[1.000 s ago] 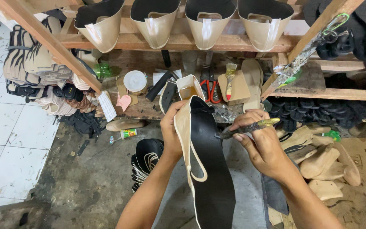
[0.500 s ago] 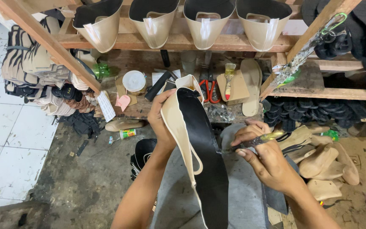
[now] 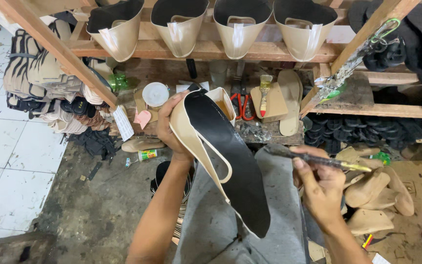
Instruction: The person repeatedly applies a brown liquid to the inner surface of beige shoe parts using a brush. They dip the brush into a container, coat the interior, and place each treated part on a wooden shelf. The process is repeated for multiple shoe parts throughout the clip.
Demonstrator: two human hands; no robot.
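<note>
My left hand (image 3: 171,128) grips the upper end of a long shoe piece (image 3: 225,156), black on its face with a beige edge strip, tilted down toward my lap. To its right my right hand (image 3: 321,188) holds a thin dark brush (image 3: 318,159) with a gold-coloured handle end, its tip close to the black face but apart from it. Grey cloth over my lap (image 3: 279,215) lies under both.
A wooden rack (image 3: 181,49) carries beige-and-black shoe uppers (image 3: 179,22) above. The low bench (image 3: 260,129) holds a white lid, red-handled scissors (image 3: 242,105), a brush and a beige insole (image 3: 289,100). Stacked soles (image 3: 40,83) stand left, wooden lasts (image 3: 374,195) right.
My left hand has turned the shoe piece and swung its lower end to the right. My right hand with the brush has drawn back to the right, away from the black face.
</note>
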